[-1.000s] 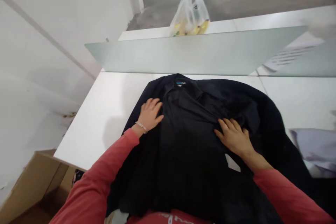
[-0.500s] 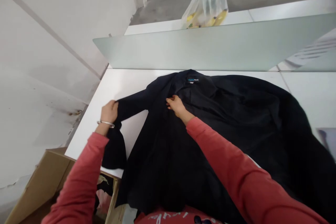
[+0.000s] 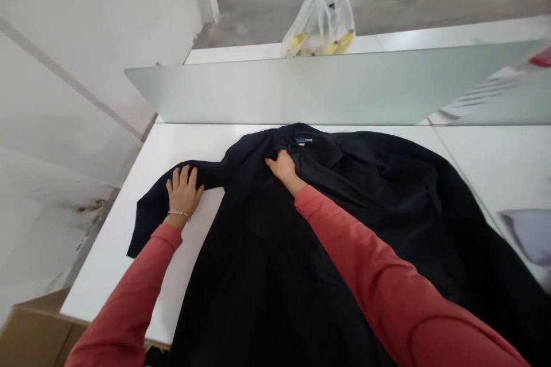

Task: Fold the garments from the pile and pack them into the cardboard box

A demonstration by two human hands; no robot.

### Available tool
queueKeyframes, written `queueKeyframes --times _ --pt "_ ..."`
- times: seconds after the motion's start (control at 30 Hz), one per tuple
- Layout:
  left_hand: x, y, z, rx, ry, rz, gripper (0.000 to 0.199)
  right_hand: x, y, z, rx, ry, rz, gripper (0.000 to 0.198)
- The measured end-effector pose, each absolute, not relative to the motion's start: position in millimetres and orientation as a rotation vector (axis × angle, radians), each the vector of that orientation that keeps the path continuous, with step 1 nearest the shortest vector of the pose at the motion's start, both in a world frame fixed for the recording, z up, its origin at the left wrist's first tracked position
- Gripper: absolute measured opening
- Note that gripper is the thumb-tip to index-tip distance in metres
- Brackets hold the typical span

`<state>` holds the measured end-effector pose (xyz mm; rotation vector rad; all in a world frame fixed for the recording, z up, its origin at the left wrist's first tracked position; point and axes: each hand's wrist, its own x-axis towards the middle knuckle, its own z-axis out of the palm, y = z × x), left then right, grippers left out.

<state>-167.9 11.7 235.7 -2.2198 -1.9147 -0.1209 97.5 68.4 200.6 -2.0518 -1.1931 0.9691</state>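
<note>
A dark navy jacket [image 3: 241, 229] lies opened out, its black lining and neck label facing up. My left hand [image 3: 184, 189] rests flat on the sleeve at the left, fingers spread. That sleeve reaches out over the white tabletop and bends down towards its cuff. At the front edge near the collar, my right hand [image 3: 282, 167] has its fingers curled over the cloth and its thumb out to the left; its fingertips are partly hidden in the fabric. The other sleeve runs down the right side.
Behind the jacket, a frosted glass divider [image 3: 275, 92] crosses the white table [image 3: 172, 146]. Beyond it stands a plastic bag [image 3: 321, 20] with yellow fruit. A cardboard box [image 3: 34, 332] is at lower left, and a greyish folded item [image 3: 529, 235] lies at right.
My left hand has let go of the sleeve's edge and now lies flat on it. The sleeve has moved outward to the left. My right hand stays near the collar, fingers more curled.
</note>
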Motion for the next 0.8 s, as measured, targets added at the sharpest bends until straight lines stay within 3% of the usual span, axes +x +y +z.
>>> queueKeyframes --times 0.1,0.17,0.37,0.57,0.7,0.8 --pt "-165 10 217 -2.408 -1.738 0.029 0.047 103 76 206 -1.985 -1.245 1.017 0.015" --pt "-165 14 206 -2.457 -1.768 0.102 0.047 115 78 217 -1.917 -1.261 1.044 0.009" --pt "-169 20 190 -2.440 -1.835 0.070 0.050 181 83 258 -1.596 -0.985 1.101 0.011" --pt "-164 17 201 -2.473 -1.847 0.023 0.049 195 77 221 -2.006 -1.132 0.863 0.013" --pt "-173 -32 215 -2.473 -1.912 -0.326 0.050 204 15 205 -1.865 -1.195 0.765 0.030" --pt "-178 -107 227 -2.559 -2.042 -0.489 0.052 221 -65 210 -1.709 -1.340 0.704 0.030"
